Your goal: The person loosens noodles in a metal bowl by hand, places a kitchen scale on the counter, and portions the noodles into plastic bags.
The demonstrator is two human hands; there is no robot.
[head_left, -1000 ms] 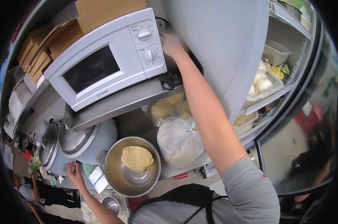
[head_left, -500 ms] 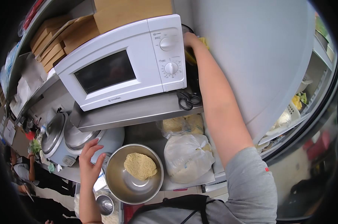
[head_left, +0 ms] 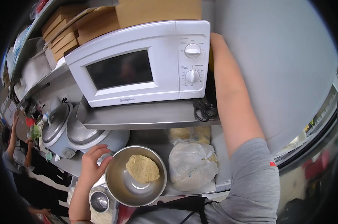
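Note:
My left hand (head_left: 94, 161) hovers by the left rim of a steel mixing bowl (head_left: 158, 186). Its thumb and fingers are apart and curved, holding nothing that I can see. A lump of pale yellow dough (head_left: 143, 168) lies in the bowl. My right hand (head_left: 217, 39) reaches into the gap between the white microwave (head_left: 169, 84) and a large grey door panel (head_left: 277, 67). Its fingers are hidden behind the microwave's side, so any grip is out of sight. Black-handled scissors (head_left: 204, 111) rest on the steel shelf (head_left: 139, 118) below that forearm.
Tied plastic bags of dough (head_left: 191, 166) sit right of the bowl. Large lidded cookers (head_left: 85, 128) stand to the left. A small metal bowl (head_left: 99, 201) lies in pale flour-like material at lower left. Cardboard boxes (head_left: 159, 13) top the microwave. Other people (head_left: 21, 153) stand far left.
The view has shifted, so the microwave sits further right. My right hand has gone deeper behind the microwave's side. The grey door panel now covers more of the lit shelves. My left fingers have curled a little.

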